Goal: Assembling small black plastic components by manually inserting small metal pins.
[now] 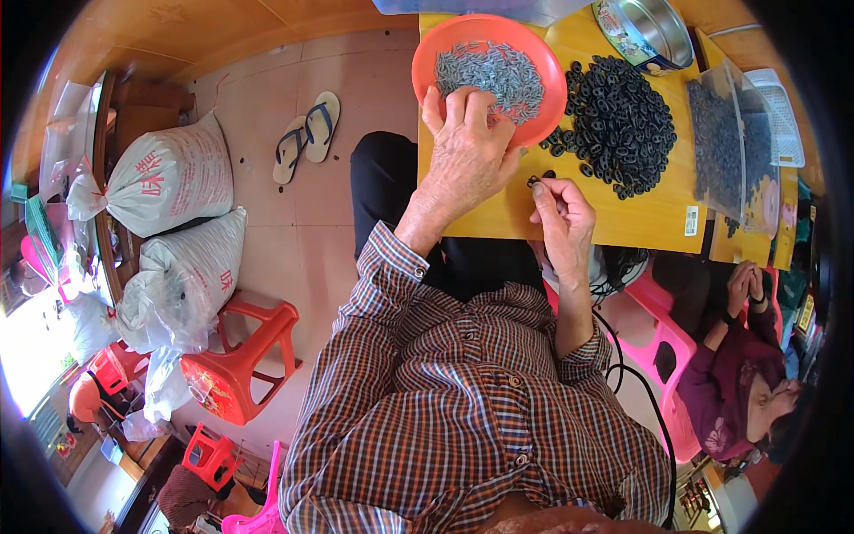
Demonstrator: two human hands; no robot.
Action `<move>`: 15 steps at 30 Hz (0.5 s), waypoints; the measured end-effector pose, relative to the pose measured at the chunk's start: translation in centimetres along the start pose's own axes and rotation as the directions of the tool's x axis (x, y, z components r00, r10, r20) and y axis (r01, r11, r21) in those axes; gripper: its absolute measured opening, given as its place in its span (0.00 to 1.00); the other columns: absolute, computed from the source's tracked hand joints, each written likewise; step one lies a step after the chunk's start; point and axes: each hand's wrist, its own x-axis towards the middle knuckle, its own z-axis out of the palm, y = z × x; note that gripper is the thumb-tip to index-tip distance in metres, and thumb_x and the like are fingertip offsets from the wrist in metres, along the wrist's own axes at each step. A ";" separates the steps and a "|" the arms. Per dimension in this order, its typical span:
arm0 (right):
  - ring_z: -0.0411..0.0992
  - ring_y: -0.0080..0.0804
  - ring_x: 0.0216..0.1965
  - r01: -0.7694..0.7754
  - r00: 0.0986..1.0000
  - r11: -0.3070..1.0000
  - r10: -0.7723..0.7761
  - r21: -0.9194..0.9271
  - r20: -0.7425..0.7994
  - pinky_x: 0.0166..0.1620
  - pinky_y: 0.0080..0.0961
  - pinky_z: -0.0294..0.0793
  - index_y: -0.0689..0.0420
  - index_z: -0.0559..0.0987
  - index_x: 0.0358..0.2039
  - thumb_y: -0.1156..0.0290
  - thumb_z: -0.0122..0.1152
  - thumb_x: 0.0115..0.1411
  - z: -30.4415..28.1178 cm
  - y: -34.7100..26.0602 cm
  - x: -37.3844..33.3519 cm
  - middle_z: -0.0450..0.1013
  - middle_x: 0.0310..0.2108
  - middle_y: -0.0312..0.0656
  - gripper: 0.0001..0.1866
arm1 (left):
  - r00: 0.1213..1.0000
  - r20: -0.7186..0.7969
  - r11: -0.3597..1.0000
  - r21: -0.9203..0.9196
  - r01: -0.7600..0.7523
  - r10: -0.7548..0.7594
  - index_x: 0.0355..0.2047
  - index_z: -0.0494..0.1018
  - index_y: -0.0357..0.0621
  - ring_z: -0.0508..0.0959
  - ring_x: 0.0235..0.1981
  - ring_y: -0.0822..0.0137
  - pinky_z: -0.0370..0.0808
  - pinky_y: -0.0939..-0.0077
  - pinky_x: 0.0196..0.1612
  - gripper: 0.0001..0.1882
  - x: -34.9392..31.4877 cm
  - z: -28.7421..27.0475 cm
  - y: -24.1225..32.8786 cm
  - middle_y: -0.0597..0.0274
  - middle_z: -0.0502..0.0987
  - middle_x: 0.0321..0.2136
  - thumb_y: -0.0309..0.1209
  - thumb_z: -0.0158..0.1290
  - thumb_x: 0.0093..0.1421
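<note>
Over the coral-red bowl [558, 98], my left hand [467, 147] has its fingers curled down among small grey screw-like pieces [498, 73]; its fingertips are hidden, so what they grip does not show. Close to the table's near edge, my right hand [567, 218] pinches a small black ring-like plastic piece [534, 182] between thumb and forefinger. Another dark piece [549, 173] lies just beyond those fingertips. A large heap of black oval plastic pieces with holes [623, 125] spreads over the yellow table [645, 214], right of the bowl.
An open round tin [654, 44] stands behind the heap. At the right are a clear bin of dark pieces [725, 147] and a white basket [783, 116]. Another person [734, 383] sits at right. White sacks [169, 173], sandals [307, 138] and a red stool [240, 360] are at left.
</note>
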 end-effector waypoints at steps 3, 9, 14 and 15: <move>0.65 0.14 0.22 -0.019 1.000 1.000 0.019 -0.013 0.001 0.27 0.11 0.65 0.64 0.76 0.35 0.72 0.58 0.61 0.0 -0.1 0.0 0.71 0.25 0.32 0.07 | 1.000 0.025 0.999 -0.045 0.013 -0.012 0.31 0.77 0.46 0.64 0.50 0.53 0.51 0.39 0.56 0.11 0.1 -0.2 0.0 0.55 0.67 0.44 0.34 0.60 0.46; 0.65 0.14 0.21 -0.006 1.000 1.000 0.006 0.002 -0.005 0.27 0.11 0.65 0.64 0.76 0.35 0.72 0.58 0.61 0.1 -0.1 -0.2 0.71 0.24 0.31 0.08 | 0.999 -0.002 0.994 -0.106 0.032 -0.033 0.30 0.77 0.46 0.65 0.48 0.54 0.51 0.43 0.57 0.10 -0.4 0.2 -0.1 0.57 0.68 0.42 0.33 0.61 0.45; 0.66 0.14 0.21 -0.017 1.000 1.000 0.017 0.002 -0.010 0.27 0.11 0.65 0.64 0.76 0.36 0.71 0.58 0.61 0.2 -0.1 -0.2 0.71 0.25 0.32 0.08 | 0.999 -0.013 0.991 -0.128 0.047 -0.049 0.28 0.78 0.46 0.67 0.47 0.57 0.52 0.46 0.57 0.08 -0.7 0.3 0.0 0.63 0.70 0.39 0.31 0.61 0.46; 0.66 0.14 0.21 -0.017 1.000 1.000 0.017 0.001 -0.008 0.27 0.11 0.65 0.64 0.76 0.36 0.71 0.58 0.61 0.2 -0.1 -0.2 0.71 0.25 0.32 0.08 | 0.999 -0.014 0.991 -0.127 0.049 -0.052 0.28 0.78 0.46 0.67 0.47 0.57 0.52 0.46 0.57 0.08 -0.8 0.2 0.0 0.63 0.70 0.39 0.31 0.61 0.46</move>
